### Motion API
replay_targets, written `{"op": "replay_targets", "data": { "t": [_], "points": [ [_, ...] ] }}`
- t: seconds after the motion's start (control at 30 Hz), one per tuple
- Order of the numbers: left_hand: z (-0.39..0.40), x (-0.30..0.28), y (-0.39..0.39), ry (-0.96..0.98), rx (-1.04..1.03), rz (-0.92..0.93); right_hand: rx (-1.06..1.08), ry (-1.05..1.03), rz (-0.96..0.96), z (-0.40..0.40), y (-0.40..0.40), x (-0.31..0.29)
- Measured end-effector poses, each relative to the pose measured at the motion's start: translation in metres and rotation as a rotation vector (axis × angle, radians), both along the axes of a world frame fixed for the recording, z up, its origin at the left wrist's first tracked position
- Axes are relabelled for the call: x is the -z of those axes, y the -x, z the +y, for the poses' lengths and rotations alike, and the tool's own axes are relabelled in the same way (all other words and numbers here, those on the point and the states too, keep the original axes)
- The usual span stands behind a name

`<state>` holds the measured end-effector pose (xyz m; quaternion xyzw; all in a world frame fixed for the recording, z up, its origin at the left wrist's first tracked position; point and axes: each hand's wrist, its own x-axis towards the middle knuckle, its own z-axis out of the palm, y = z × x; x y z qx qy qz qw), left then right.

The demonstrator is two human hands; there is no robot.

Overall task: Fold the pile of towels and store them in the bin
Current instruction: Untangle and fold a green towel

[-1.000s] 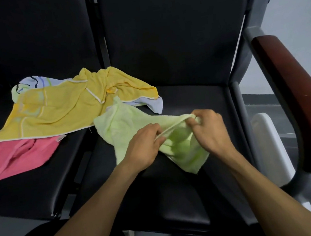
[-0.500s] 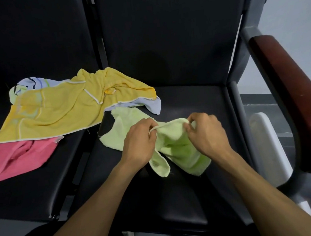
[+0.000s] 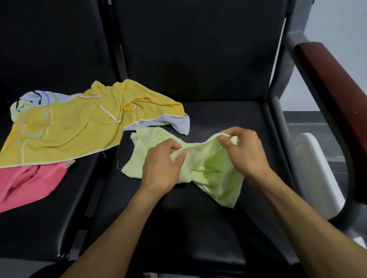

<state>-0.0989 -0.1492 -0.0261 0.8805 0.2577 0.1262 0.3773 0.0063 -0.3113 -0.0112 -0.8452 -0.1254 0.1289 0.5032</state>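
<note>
We are at the start of the first fold, as we judge it: the green towel (image 3: 212, 169) lies bunched at the centre of the frame on the black seat (image 3: 210, 237), and both hands are on its upper hem. Our left hand (image 3: 161, 165), just left of centre, has its fingers curled round the hem and pinches it. Our right hand (image 3: 244, 151), just right of centre, pinches the same hem between thumb and fingertips, lifting it a little so the cloth sags between the two hands. One corner of the towel hangs toward the lower right; another part lies flat toward the upper left, close to the pile.

None of the towels looks folded yet. The yellow towel (image 3: 65, 130) sprawls across the left of the frame, over a pale blue one (image 3: 181, 123) that peeks out at both ends, and the pink towel (image 3: 19, 188) lies at the far left edge. The white thing (image 3: 313, 171) at the right, between the seat and the wooden armrest (image 3: 343, 110), may be the bin, though we cannot tell for sure.

Next, we think, the hands need to work apart along the hem until each holds a corner, then draw the towel taut and lay it flat on the seat. The crumpled middle must be shaken out first, or the fold will trap the creases.
</note>
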Motion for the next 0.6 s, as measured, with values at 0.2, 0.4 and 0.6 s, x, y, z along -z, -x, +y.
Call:
{"op": "replay_targets", "data": {
  "t": [0.2, 0.4, 0.6],
  "points": [
    [-0.004, -0.007, -0.001, 0.472, -0.097, -0.128, -0.268, -0.254, 0.251, 0.011, 0.015, 0.002],
    [-0.005, -0.009, -0.003, 0.762, -0.026, -0.158, -0.393, -0.403, 0.406, 0.014, 0.021, -0.005],
    [0.000, -0.009, -0.002, 0.889, -0.038, -0.188, -0.336, -0.260, 0.160, 0.013, 0.018, 0.002]
  ]
}}
